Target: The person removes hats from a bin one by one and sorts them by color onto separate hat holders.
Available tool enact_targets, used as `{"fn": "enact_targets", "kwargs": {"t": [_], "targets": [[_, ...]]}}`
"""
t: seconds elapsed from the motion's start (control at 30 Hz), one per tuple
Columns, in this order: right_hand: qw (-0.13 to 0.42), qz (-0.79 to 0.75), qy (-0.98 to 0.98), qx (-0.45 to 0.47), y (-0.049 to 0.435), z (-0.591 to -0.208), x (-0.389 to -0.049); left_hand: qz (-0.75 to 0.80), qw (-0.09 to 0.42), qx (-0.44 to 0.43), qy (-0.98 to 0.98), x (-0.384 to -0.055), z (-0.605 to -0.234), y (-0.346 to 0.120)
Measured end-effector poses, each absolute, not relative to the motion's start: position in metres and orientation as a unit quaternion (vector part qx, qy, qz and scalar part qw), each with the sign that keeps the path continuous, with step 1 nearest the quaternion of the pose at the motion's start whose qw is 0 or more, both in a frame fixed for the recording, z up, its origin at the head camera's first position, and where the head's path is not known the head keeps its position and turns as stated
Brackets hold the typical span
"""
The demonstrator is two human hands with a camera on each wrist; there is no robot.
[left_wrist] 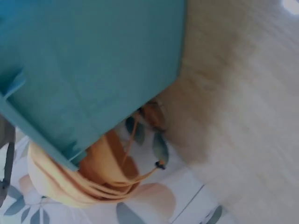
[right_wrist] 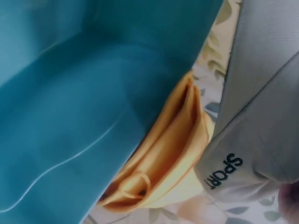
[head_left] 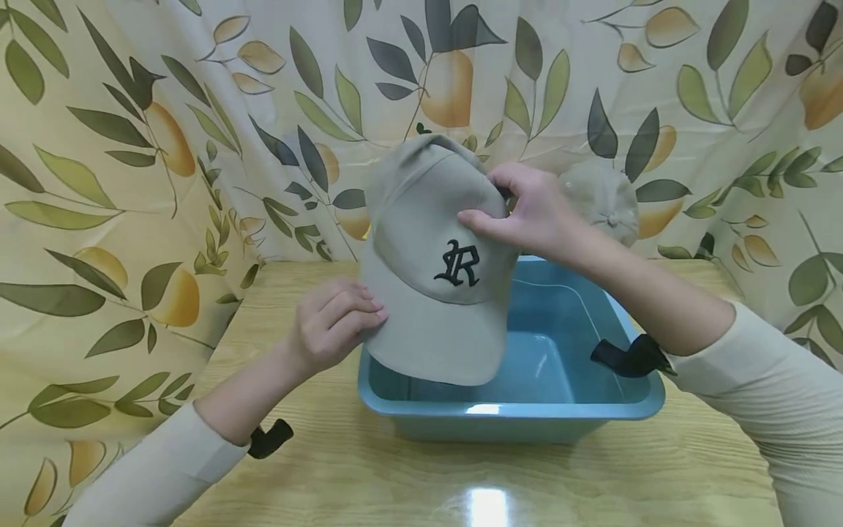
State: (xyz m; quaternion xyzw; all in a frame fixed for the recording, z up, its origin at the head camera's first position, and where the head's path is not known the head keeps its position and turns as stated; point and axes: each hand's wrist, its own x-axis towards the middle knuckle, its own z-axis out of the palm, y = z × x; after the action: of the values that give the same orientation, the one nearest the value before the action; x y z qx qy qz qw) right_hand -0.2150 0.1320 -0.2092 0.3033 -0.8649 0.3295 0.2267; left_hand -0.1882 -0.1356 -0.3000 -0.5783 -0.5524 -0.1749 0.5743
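A pale grey-beige baseball cap [head_left: 441, 234] with a black embroidered R-like letter is held up tilted, brim down, over the near left part of a blue plastic tub [head_left: 514, 411]. My right hand [head_left: 527, 208] grips the side of its crown, thumb on the front panel. At the brim's left edge, my left hand [head_left: 339, 322] pinches with curled fingers; its thumb is hidden. In the right wrist view the cap [right_wrist: 266, 135] shows the word SPORT, and part of the right hand [right_wrist: 289, 203] appears at the edge.
Behind my right forearm is another pale cap [head_left: 602, 201]. Folded yellow-orange fabric [right_wrist: 163, 163] with a cord lies against the tub's far side. A thin pale line curves along the tub's inner wall. The wooden table [head_left: 316, 461] meets a leaf-and-fruit patterned curtain [head_left: 165, 146].
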Motion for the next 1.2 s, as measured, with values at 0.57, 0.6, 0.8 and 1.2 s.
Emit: {"fn": "enact_targets", "kwargs": {"t": [0.57, 0.6, 0.8, 1.2], "targets": [[0.468, 0.281, -0.682, 0.487, 0.136, -0.211, -0.166, -0.239, 0.583, -0.496, -0.597, -0.201, -0.266, -0.124], [0.480, 0.283, -0.665, 0.498, 0.135, -0.212, -0.163, -0.242, 0.584, -0.491, -0.600, -0.202, -0.264, -0.123], [0.470, 0.257, -0.648, 0.541, 0.139, -0.213, -0.157, -0.250, 0.593, -0.470, -0.604, -0.206, -0.246, -0.118], [0.569, 0.180, -0.684, 0.419, 0.164, -0.217, -0.175, -0.223, 0.610, -0.480, -0.589, -0.206, -0.216, -0.094]]}}
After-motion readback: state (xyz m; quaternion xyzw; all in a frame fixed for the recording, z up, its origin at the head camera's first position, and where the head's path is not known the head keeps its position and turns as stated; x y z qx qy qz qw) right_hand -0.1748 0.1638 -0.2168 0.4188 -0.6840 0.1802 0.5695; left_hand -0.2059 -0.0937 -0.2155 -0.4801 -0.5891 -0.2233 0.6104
